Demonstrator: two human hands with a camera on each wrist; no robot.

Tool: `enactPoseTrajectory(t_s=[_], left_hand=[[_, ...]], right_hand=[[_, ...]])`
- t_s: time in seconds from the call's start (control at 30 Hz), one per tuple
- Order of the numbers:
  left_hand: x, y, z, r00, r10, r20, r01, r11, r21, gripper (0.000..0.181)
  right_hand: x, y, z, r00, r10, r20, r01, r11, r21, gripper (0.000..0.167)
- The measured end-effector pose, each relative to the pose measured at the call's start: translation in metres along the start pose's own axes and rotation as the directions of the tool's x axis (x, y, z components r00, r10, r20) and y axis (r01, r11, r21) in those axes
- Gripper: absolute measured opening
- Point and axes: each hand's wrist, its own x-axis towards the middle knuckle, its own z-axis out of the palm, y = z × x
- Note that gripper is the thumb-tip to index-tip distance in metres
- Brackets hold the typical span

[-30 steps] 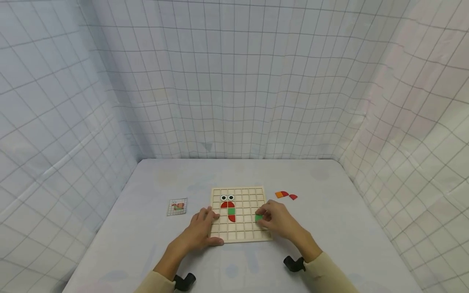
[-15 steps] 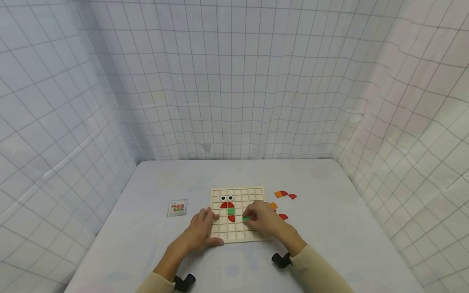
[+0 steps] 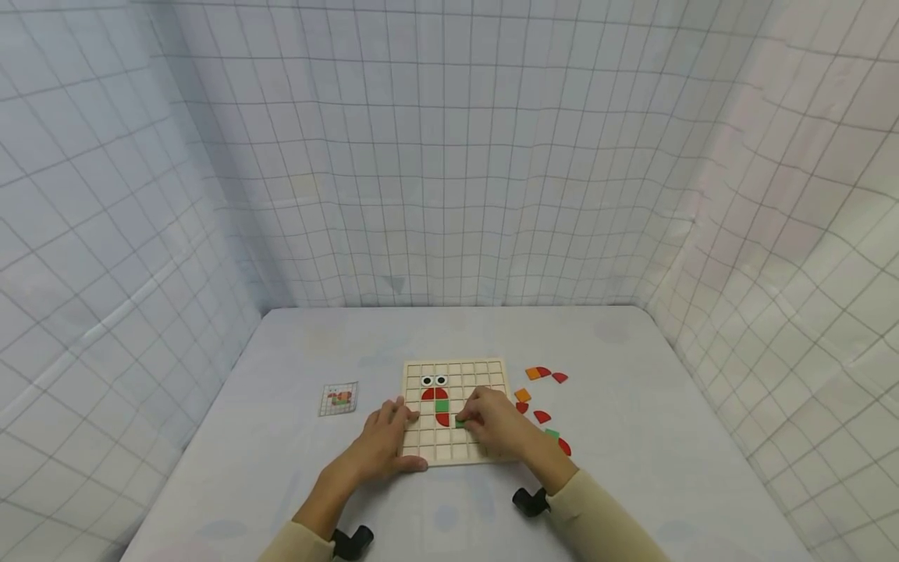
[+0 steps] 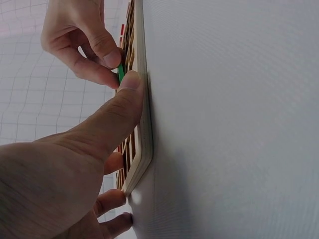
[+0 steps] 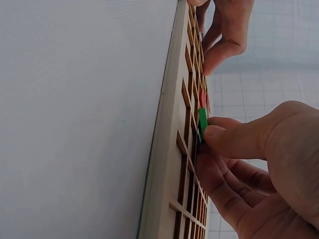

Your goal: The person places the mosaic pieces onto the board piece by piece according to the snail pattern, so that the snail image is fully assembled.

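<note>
A wooden grid board [image 3: 485, 375] lies on the table. My right hand [image 3: 495, 422] pinches a green tile [image 5: 202, 123] between thumb and fingers, tilted, at the board's cells. That tile is just right of a red quarter-circle tile [image 3: 442, 420]. Set in the grid above are a green square tile [image 3: 442, 406], two red quarter-circles [image 3: 429, 394] side by side, and two eye tiles [image 3: 441, 381]. My left hand [image 3: 383, 441] rests on the board's near left corner; its thumb [image 4: 119, 107] presses the near edge and its fingers spread along the left side.
Left of the board lies a small picture card [image 3: 339, 399] with a red and green figure. On the right are loose tiles: orange squares [image 3: 523, 396], several red quarter-circles [image 3: 541, 417] and a green one [image 3: 552, 433]. Grid-lined white curtains [image 3: 449, 195] enclose the table.
My right hand has moved left across the board with the green tile, to beside the lower red quarter-circle. Loose tiles it covered on the right now show. My left hand stays put.
</note>
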Motion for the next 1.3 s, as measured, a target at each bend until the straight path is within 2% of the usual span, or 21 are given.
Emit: enactPoseTrajectory(t_s=[0.2,0.37,0.63,1.3], left_hand=[[-0.003,-0.001,0.002,1.000,0.028,0.001,-0.028,0.999,-0.022,0.085],[-0.003,-0.002,0.001,0.999,0.047,-0.006,-0.047,0.999,-0.007,0.084],[-0.003,0.002,0.000,1.000,0.004,0.003,-0.004,1.000,-0.014,0.084],[-0.003,0.002,0.000,1.000,0.024,0.005,-0.024,1.000,-0.017,0.084]], right_hand=[[0.000,-0.003,-0.001,1.000,0.029,0.002,-0.029,1.000,0.005,0.014],[0.002,-0.003,0.001,1.000,0.019,-0.006,-0.019,1.000,0.009,0.014],[0.007,-0.003,0.005,1.000,-0.001,-0.027,0.002,0.999,0.050,0.013],[0.000,0.002,0.011,0.998,0.039,-0.045,-0.037,0.999,0.030,0.014]])
